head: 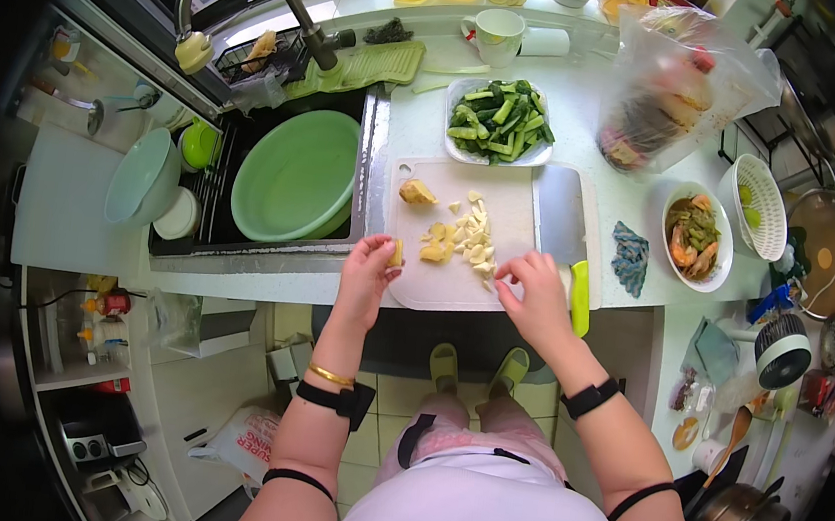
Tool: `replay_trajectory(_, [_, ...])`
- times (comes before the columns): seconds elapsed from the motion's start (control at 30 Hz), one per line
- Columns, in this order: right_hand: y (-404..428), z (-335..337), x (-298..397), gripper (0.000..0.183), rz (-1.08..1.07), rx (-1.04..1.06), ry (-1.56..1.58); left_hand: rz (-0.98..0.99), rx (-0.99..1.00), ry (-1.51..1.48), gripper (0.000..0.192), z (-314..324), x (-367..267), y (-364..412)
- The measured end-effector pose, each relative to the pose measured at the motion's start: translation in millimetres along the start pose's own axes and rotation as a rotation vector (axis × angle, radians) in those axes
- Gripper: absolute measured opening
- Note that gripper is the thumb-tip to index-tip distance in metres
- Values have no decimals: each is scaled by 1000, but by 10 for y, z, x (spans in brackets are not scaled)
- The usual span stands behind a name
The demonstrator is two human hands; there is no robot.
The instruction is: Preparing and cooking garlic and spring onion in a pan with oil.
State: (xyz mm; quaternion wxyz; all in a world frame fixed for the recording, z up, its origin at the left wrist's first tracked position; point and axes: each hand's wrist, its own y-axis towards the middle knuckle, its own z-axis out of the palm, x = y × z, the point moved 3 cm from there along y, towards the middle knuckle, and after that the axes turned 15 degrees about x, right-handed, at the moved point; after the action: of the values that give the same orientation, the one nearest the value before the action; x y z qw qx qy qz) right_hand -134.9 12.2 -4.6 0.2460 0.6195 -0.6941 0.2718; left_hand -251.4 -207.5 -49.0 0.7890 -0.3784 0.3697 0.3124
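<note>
A pale cutting board lies on the counter before me. My left hand pinches a small piece of peeled ginger over the board's left edge. Over the near right part of the board is my right hand, thumb and forefinger a little apart beside the cut garlic pieces. Left of the garlic sit ginger slices, with an unpeeled ginger chunk behind them. A cleaver rests flat along the right side, its green handle towards me.
Behind the board stands a white dish of cut cucumber. The sink at left holds a green basin. At right are a crumpled cloth, a bowl of shrimp, a white basket and a filled plastic bag.
</note>
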Motion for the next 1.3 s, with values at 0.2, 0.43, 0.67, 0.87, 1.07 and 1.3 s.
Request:
replay_trajectory(0.2, [607,464,70,6,-110,13,25,-110,43,-214,20,26,283,-355])
replay_trajectory(0.43, [1116,679,257,2,-230,32,-185,-119,217,-572,23,-65,434,-405])
replay_trajectory(0.67, [1220,719,258,6,-126,145,-287,-102,257,-690,40,-54,274,-429])
replay_trajectory(0.87, [1193,709,169,6,-151,160,-314,-121,284,-689,46,2,264,-401])
replay_trajectory(1.07, [1057,559,299,7,-140,43,-129,-146,284,-618,46,78,342,-338])
replay_trajectory(1.3, [581,472,580,9,-189,52,213,-148,296,-607,44,263,390,-233])
